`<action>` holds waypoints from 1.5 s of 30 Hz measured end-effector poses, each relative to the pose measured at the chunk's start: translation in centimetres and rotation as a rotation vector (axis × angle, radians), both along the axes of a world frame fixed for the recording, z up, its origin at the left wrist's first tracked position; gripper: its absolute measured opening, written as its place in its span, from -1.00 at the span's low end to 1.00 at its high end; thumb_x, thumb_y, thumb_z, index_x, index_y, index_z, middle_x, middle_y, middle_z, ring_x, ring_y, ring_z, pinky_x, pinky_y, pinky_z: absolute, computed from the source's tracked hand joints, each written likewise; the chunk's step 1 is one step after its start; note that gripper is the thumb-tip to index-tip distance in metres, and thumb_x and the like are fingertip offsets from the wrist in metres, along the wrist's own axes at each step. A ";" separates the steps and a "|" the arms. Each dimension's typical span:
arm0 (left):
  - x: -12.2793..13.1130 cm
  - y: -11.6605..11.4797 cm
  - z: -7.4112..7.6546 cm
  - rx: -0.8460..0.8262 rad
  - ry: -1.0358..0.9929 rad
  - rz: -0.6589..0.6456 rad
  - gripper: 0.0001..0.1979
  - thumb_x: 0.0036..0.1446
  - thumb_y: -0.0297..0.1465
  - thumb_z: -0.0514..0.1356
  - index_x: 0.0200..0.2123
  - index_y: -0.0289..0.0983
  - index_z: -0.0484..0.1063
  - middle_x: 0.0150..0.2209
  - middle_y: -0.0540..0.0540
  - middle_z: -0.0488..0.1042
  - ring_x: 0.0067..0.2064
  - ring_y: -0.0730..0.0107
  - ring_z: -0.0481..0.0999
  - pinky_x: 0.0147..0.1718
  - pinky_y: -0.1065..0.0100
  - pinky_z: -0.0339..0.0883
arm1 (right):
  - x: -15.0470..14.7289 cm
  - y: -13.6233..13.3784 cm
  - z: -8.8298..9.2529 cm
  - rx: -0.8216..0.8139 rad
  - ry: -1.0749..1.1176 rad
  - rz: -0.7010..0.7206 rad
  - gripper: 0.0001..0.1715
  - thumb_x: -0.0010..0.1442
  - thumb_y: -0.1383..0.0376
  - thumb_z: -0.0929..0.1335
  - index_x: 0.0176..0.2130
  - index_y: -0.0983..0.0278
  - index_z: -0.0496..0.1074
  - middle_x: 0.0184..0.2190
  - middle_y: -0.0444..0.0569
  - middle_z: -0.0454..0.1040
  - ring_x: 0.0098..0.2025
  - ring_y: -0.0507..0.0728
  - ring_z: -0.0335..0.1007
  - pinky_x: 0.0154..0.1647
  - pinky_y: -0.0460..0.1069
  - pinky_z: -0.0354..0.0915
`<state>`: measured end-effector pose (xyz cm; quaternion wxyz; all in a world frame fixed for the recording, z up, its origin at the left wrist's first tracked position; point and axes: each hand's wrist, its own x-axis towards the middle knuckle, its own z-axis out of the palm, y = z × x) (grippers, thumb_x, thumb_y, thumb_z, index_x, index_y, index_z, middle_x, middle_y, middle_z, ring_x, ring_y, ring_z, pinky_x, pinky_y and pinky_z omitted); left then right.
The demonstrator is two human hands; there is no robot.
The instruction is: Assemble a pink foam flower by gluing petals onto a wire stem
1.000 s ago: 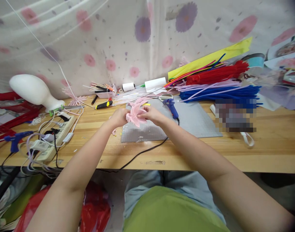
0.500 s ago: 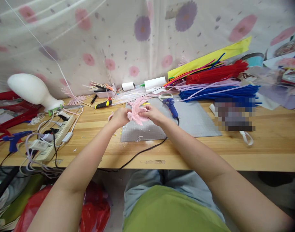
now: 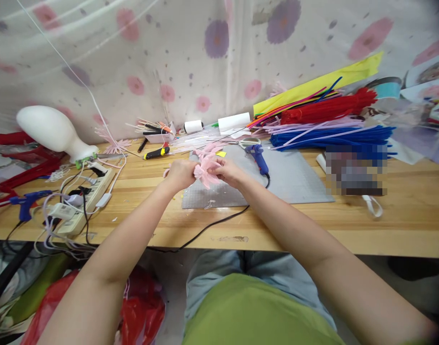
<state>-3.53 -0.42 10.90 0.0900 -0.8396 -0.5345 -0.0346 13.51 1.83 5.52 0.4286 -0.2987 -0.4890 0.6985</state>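
Note:
A pink fuzzy flower point(image 3: 207, 173) with several curved petals is held between my two hands, above the left part of a grey cutting mat point(image 3: 294, 177). My left hand point(image 3: 180, 174) is closed on the flower's left side, the fingers curled with their tips hidden. On the other side, my right hand point(image 3: 228, 171) pinches a petal between thumb and fingers. Just beyond the right hand, a blue hot glue gun point(image 3: 257, 159) lies on the mat. Behind the flower is a small yellow piece point(image 3: 221, 154).
Bundles of blue pipe cleaners point(image 3: 334, 139) and red pipe cleaners point(image 3: 327, 108) lie at the back right. Scissors point(image 3: 248, 142) and a yellow-black utility knife point(image 3: 156, 153) lie behind the hands. A power strip point(image 3: 85, 203), a second glue gun point(image 3: 27, 202) and a white foam head point(image 3: 54, 129) stand left.
The flower has tilted slightly and its petals face a little differently between my hands. Both hands keep hold of it. The whole view has shifted slightly.

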 end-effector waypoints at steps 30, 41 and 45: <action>1.3 0.8 0.0 -0.028 0.045 0.194 -0.69 0.11 -0.32 0.06 -0.24 -0.30 0.55 -0.26 -0.27 0.57 -0.13 0.05 0.54 -0.24 0.25 0.26 | 1.0 1.3 1.1 0.071 -0.240 -0.040 -0.69 -0.22 0.29 0.52 -0.46 0.30 0.38 -0.53 -0.13 0.44 -0.47 0.00 0.36 -0.44 -0.09 0.31; 0.5 1.4 -0.1 -0.013 0.071 0.169 -0.69 0.11 -0.33 0.04 -0.26 -0.30 0.55 -0.27 -0.28 0.57 -0.11 0.05 0.52 -0.23 0.25 0.25 | 1.5 1.5 1.5 0.040 -0.264 0.019 -0.79 -0.22 0.38 0.51 -0.49 0.32 0.46 -0.54 -0.09 0.48 -0.45 0.04 0.42 -0.40 -0.06 0.39; 0.5 1.4 -0.4 0.007 0.053 0.169 -0.70 0.10 -0.34 0.05 -0.27 -0.32 0.55 -0.27 -0.30 0.56 -0.12 0.02 0.53 -0.24 0.24 0.25 | 0.9 1.6 1.2 0.066 -0.305 -0.071 -0.86 -0.19 0.42 0.49 -0.59 0.31 0.44 -0.62 -0.10 0.44 -0.51 0.04 0.38 -0.45 -0.04 0.37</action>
